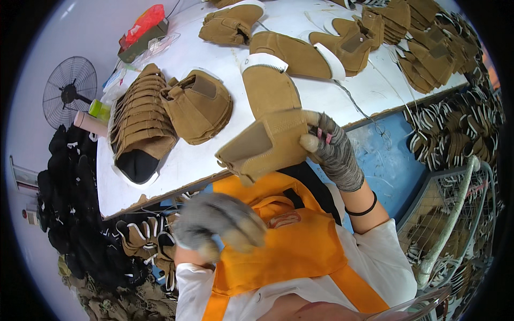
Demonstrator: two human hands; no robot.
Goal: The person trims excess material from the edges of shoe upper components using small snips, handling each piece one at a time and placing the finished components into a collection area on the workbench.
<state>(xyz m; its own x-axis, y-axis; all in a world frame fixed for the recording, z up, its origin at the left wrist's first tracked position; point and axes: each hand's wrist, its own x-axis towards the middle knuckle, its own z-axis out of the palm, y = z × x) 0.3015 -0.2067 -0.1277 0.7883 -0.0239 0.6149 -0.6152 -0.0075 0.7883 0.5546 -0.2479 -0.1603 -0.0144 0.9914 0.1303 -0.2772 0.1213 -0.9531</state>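
Observation:
My right hand [336,150], in a grey knit glove with bare fingertips, grips a tan suede boot upper [278,140] by its right edge, thumb on the near face. The upper has a darker panel on its left part and is held up at the table's front edge. My left hand [219,224], gloved the same way, is smeared by motion in front of the orange apron [284,251]. Its fingers are bent and apart from the thumb, with nothing seen between them. Just behind the held upper lies another tan boot piece [270,88] with a white toothed edge.
On the white table [182,190] lie a row of nested uppers [142,109], a smaller stack [198,107] and several more pieces farther back. A fan [69,93] stands left. At right, a wire cart [455,224] holds pieces; dark bundles [75,198] hang left.

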